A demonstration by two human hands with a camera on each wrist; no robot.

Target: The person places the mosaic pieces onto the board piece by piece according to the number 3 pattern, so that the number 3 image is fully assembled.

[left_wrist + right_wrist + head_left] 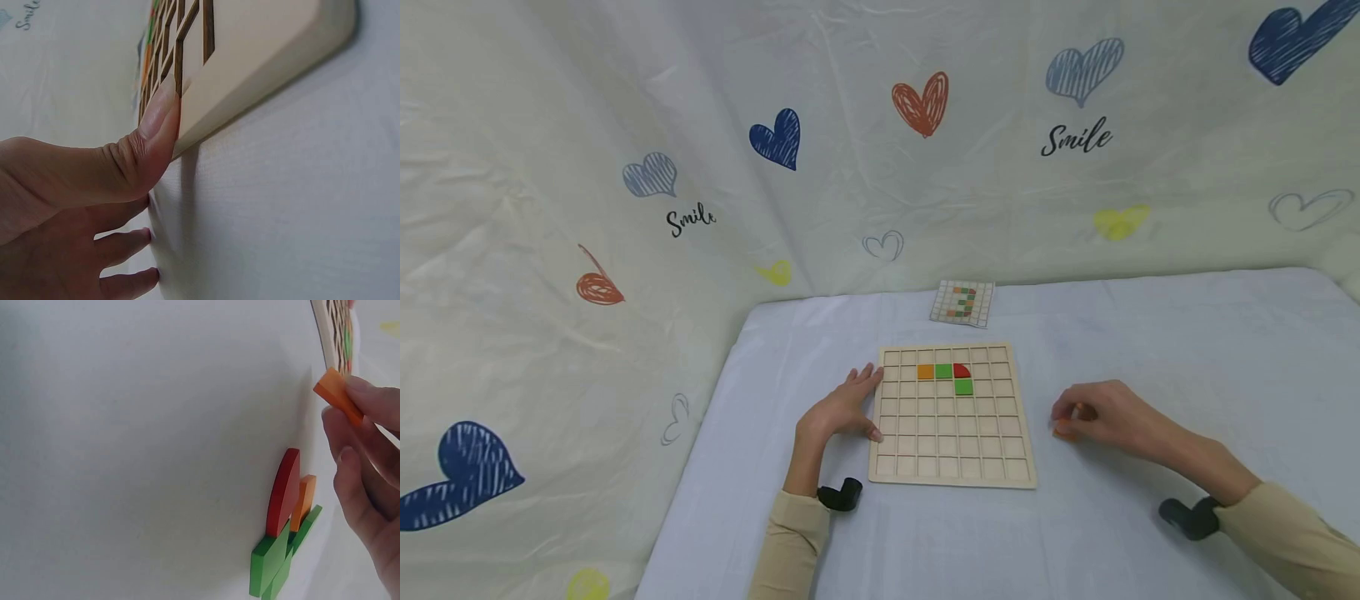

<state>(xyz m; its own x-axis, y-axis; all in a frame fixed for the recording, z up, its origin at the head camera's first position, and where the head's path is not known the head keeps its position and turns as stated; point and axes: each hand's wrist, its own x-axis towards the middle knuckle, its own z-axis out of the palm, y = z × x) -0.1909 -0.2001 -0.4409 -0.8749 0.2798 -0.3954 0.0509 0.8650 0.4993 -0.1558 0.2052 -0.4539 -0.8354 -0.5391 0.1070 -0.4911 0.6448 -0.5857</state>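
Observation:
A wooden grid board [953, 417] lies on the white cloth, with an orange square [926, 372], a green square [943, 372], a red quarter-round piece [962, 371] and another green square [963, 387] in its cells. The left hand [842, 408] has its fingers spread at the board's left edge; in the left wrist view its thumb [159, 112] touches the rim. Right of the board, the right hand [1108, 421] pinches an orange piece [338, 395] between thumb and fingers, a little above the cloth.
Behind the board lies a printed grid card [962, 303]. Near the right hand, the right wrist view shows a loose group of pieces: one red [285, 492], one orange [303, 501] and several green [269, 561]. A cloth with printed hearts hangs behind the table.

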